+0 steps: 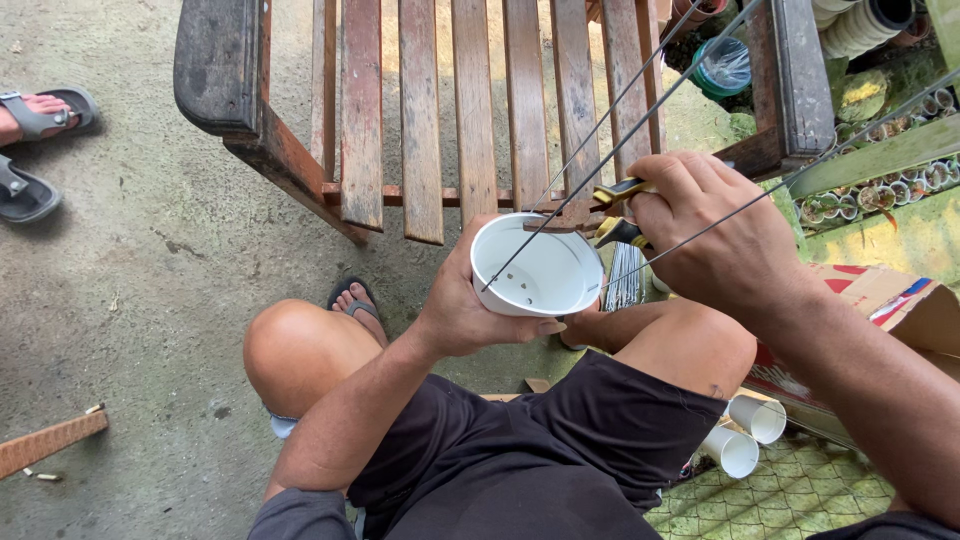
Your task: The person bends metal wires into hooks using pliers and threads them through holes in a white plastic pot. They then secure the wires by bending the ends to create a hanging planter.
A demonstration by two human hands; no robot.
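My left hand (462,305) grips a small white plastic pot (535,265) from below and the side, holding it over my knees. The pot has holes in its bottom. My right hand (715,235) is closed on pliers with yellow and black handles (618,212), whose jaws sit at the pot's far rim. Thin metal wires (640,105) run from the pot rim up and to the right, crossing over my right hand.
A wooden slatted chair (450,120) stands right in front of my knees. White cups (745,430) lie by a cardboard box (900,300) at right. Another person's sandalled feet (35,115) are at far left. A wooden stick (50,440) lies on the concrete floor.
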